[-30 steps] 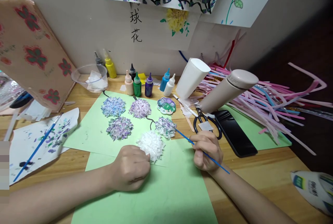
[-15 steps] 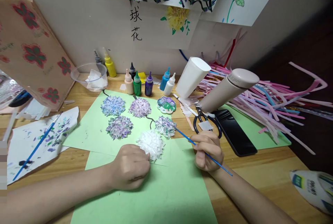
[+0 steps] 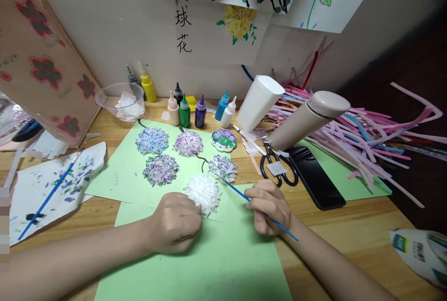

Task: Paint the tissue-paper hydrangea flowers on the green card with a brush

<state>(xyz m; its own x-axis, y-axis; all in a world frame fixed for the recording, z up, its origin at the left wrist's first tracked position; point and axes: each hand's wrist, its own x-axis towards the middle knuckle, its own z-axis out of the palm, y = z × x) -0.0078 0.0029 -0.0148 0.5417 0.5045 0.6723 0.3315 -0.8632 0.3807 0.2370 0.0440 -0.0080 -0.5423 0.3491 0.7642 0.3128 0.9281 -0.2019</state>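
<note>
A wooden table (image 3: pixel 363 231) is being backed by a pale wall (image 3: pixel 87 17). The left hand (image 3: pixel 176 222)'s grip is being held in a fist at a white paper flower (image 3: pixel 203 193) on green paper (image 3: pixel 192 263); whether anything is being enclosed cannot be told. Above, 球花 (image 3: pixel 183 17) is being displayed on a sheet (image 3: pixel 206 40). Rightward, a purple-green flower (image 3: pixel 223 167) is being met by a blue paintbrush (image 3: pixel 237 191), which is being pinched in the right hand (image 3: pixel 270 208)'s closed grip.

Slanted blue paintbrush (image 3: pixel 237 191), fluffy white flower (image 3: pixel 204 191)
</note>
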